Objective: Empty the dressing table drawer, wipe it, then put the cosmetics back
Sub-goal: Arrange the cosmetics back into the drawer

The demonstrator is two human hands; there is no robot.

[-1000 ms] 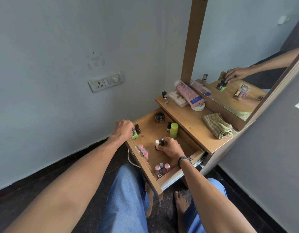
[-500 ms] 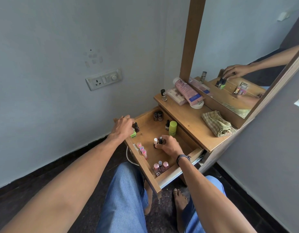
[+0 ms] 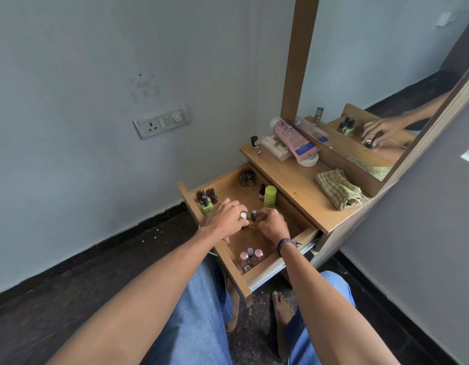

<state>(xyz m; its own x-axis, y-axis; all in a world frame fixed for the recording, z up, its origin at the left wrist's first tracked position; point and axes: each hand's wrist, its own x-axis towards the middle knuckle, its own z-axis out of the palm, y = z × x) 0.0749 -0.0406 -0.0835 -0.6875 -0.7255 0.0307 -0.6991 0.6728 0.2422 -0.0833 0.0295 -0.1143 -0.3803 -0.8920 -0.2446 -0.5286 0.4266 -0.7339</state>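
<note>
1. here, the drawer [image 3: 234, 272] of the dressing table is seen pulled out, with cosmetics standing inside it.
2. the left hand [image 3: 225, 218] is held over the middle of the drawer, its fingers curled round a white-capped bottle [image 3: 243, 216].
3. the right hand [image 3: 270, 225] is placed just beside it, fingers curled onto a dark-capped bottle [image 3: 253, 214]; the two bottles are kept side by side, almost touching.
4. a cluster of dark bottles [image 3: 207, 198], one of them with a green base, is found in the drawer's far left corner, two brown bottles [image 3: 247, 178] at the back wall, and a lime-green container [image 3: 270, 196] by the right wall.
5. three small bottles [image 3: 250, 256], two of them capped in pink, are grouped upright in the near corner.
6. on the tabletop [image 3: 288, 180] a folded checked cloth [image 3: 338, 189], a pink tube [image 3: 294, 139] and a single nail polish bottle [image 3: 255, 144] are laid out below the mirror [image 3: 386, 61].
</note>
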